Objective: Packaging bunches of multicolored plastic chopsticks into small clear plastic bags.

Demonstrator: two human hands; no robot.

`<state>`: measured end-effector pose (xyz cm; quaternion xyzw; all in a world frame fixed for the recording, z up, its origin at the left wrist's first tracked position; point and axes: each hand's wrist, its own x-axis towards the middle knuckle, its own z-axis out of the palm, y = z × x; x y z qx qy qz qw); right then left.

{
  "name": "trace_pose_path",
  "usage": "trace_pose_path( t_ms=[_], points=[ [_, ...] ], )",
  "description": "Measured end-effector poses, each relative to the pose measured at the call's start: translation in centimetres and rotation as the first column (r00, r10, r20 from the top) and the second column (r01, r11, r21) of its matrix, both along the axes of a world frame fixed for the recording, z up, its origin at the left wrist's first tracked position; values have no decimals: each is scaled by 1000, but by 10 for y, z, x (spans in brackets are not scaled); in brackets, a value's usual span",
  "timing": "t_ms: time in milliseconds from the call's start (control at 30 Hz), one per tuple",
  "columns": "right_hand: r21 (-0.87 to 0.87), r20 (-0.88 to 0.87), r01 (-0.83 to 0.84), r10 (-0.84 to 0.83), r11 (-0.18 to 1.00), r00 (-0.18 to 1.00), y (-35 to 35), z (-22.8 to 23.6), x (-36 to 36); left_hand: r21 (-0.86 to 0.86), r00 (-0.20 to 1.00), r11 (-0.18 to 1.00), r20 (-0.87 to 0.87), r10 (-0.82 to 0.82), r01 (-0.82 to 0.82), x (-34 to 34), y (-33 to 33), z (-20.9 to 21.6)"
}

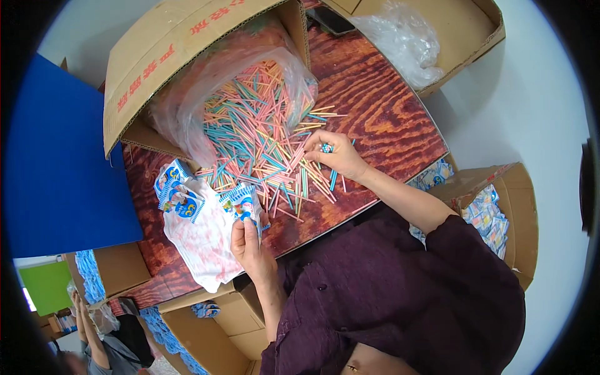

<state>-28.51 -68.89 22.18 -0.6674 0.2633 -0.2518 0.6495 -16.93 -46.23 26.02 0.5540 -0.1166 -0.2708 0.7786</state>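
Observation:
My left hand (251, 249) pinches a small blue-and-white printed packet (241, 201) between thumb and fingers, over the near edge of a stick pile. Closed around a small bundle of thin sticks (326, 148), my right hand (340, 156) is at the right side of that pile; only the bundle's ends show. Loose pink, blue and yellow sticks (256, 125) spill from a clear plastic bag (187, 122) inside a tipped cardboard box (144, 69). More blue-and-white packets (181, 199) lie left of my left hand, on a pink-stained white cloth (203, 250).
A dark phone (331, 20) lies at the far table edge, beside a box with crumpled clear plastic (400, 44). Packet-filled cardboard boxes (522, 212) stand at right; another box (215, 337) is below the table (381, 81). A blue panel (69, 162) and another person (106, 344) are at left.

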Motion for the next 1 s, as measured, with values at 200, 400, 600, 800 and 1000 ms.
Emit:
trace_pose_path(
  t_ms=[200, 400, 600, 800, 1000],
  points=[
    [-115, 59, 13, -6, 993, 998, 3, 3, 11, 113, 998, 993, 37, -49, 44, -6, 2, -1],
    [703, 450, -326, -41, 632, 892, 20, 63, 29, 293, 799, 945, 528, -288, 147, -6, -3, 14],
    [846, 415, -392, 15, 361, 910, 46, 87, 51, 305, 770, 949, 585, -253, 80, -5, 2, 10],
    [845, 403, -384, 28, 373, 915, 60, 83, 62, 297, 803, 949, 539, -255, 102, -4, 6, 6],
    [488, 398, -423, 236, 763, 887, 68, 79, 59, 281, 939, 957, 303, -161, 73, -7, 7, -2]
  ],
)
